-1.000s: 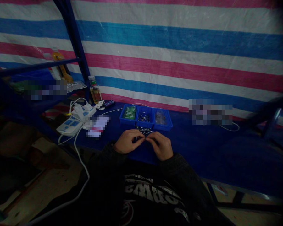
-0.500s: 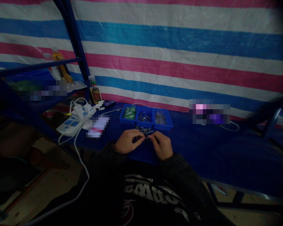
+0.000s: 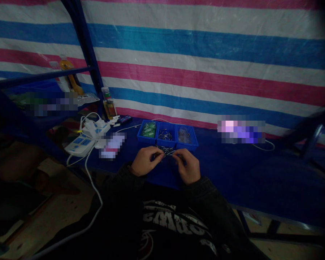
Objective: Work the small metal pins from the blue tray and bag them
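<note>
Two hands [image 3: 145, 162] [image 3: 189, 167] at small pins [image 3: 168, 151], lettered shirt [image 3: 176, 221]

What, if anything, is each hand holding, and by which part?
It cannot be told: the left hand and right hand are beside small shiny pieces, but anything held is too small to make out.

A dark blue tabletop [image 3: 233, 173] is backed by a striped sheet [image 3: 206, 74]. Three small blue bins [image 3: 186, 147] are set side by side near its rear edge; just in front of them, small dark rod-like pieces [image 3: 168, 150] are heaped loosely. The left end is more crowded – two white power strips [image 3: 79, 145] are tangled with cables, and a pixelated bright slab [image 3: 113, 145] is laid beside them. Behind, a bottle [image 3: 109, 108] is stood upright near a small dark box [image 3: 125, 119]. Farther right, a glowing item [image 3: 239, 130] is obscured by pixelation.
</note>
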`<state>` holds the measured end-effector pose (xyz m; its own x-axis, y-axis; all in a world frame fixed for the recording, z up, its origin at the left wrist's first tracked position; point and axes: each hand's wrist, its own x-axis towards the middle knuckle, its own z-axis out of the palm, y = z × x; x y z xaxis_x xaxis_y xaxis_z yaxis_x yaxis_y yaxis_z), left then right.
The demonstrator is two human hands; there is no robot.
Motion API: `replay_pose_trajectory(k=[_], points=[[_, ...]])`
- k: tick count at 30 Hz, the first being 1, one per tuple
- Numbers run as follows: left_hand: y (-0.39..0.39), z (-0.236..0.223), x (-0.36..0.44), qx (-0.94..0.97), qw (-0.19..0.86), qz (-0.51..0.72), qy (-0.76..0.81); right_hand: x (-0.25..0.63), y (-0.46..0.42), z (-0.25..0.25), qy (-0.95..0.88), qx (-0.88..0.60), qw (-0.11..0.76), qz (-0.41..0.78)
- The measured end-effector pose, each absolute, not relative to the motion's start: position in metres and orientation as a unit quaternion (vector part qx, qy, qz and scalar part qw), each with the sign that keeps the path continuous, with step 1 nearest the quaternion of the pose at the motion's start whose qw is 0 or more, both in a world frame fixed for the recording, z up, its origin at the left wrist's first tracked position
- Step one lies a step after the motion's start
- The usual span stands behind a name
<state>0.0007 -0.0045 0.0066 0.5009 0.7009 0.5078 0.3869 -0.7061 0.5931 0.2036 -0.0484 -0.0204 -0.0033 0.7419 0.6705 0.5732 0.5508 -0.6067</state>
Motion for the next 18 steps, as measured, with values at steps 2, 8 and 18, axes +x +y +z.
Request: replay_pose_trajectory(k=[2,8,18], points=[[-0.0042,0.0063,0.0002,0.843,0.207,0.379,0.321,0.2032,-0.0492,-0.0198,-0.706,-0.462,0.530,0.083],[-0.0045,0.0072,-0.0009,0.853,0.215,0.364,0.306,0.2007,-0.0514,-0.0159,-0.724,-0.436,0.529,0.084],[-0.0051,0.0073,-0.0006,0.874,0.227,0.331,0.273,0.1989,-0.0494,-0.0191,-0.759,-0.429,0.479,0.105]])
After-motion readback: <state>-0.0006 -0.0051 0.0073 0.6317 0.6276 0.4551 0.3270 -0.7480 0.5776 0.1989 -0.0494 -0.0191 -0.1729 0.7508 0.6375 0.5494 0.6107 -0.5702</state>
